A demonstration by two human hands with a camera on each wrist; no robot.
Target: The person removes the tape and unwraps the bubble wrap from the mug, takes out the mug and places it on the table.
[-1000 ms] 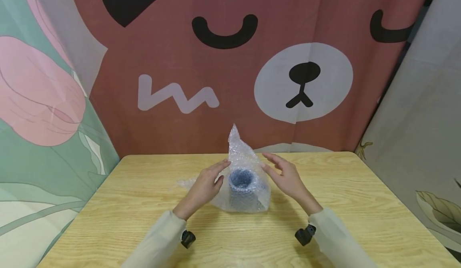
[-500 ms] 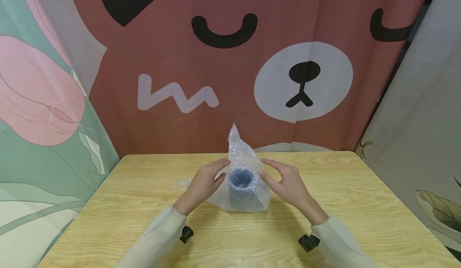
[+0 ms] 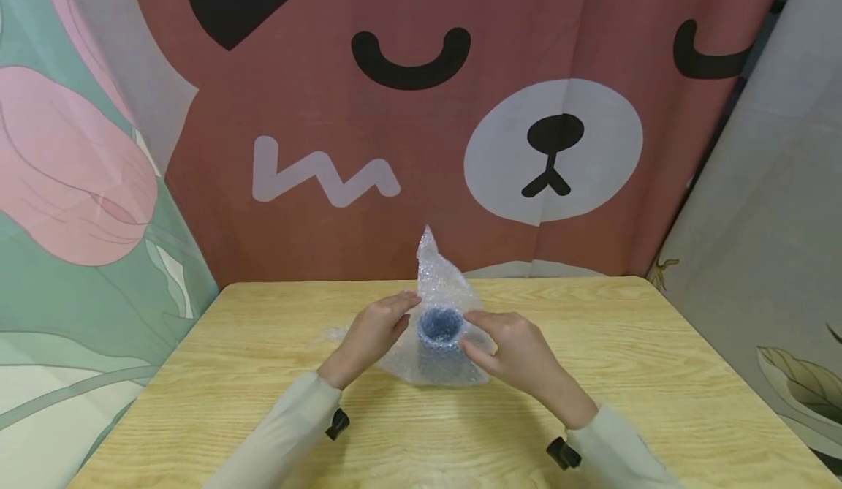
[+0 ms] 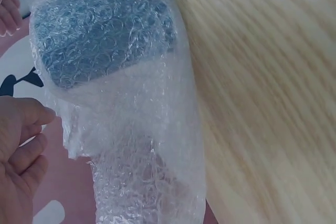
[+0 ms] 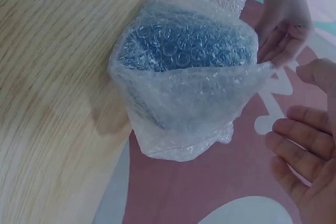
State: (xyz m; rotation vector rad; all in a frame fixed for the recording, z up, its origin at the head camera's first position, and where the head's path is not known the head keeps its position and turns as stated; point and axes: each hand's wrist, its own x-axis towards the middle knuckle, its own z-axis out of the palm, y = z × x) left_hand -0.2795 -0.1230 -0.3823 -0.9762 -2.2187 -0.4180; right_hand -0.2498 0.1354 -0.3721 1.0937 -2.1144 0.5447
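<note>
A blue cup-like cylinder (image 3: 442, 326) stands upright near the middle of the table, round opening facing up. Clear bubble wrap (image 3: 449, 278) surrounds it, rising to a tall point behind and trailing out to the left. My left hand (image 3: 373, 332) is at the left side of the wrap, fingers relaxed, with a fingertip (image 4: 47, 115) right at the wrap's edge in the left wrist view. On the other side is my right hand (image 3: 522, 350), thumb and index finger spread close to the cylinder's rim. The right wrist view shows its fingers (image 5: 304, 140) loosely bent, apart from the wrap, holding nothing.
The wood-grain table (image 3: 263, 416) ends at a hanging cloth (image 3: 302, 240) printed with a bear face. More printed cloth (image 3: 85, 313) hangs at the left, and a pale curtain (image 3: 756, 255) at the right.
My right hand has moved left and slightly down, from the outer edge of the wrap to beside the cylinder's rim. The left hand and the cylinder have stayed nearly still.
</note>
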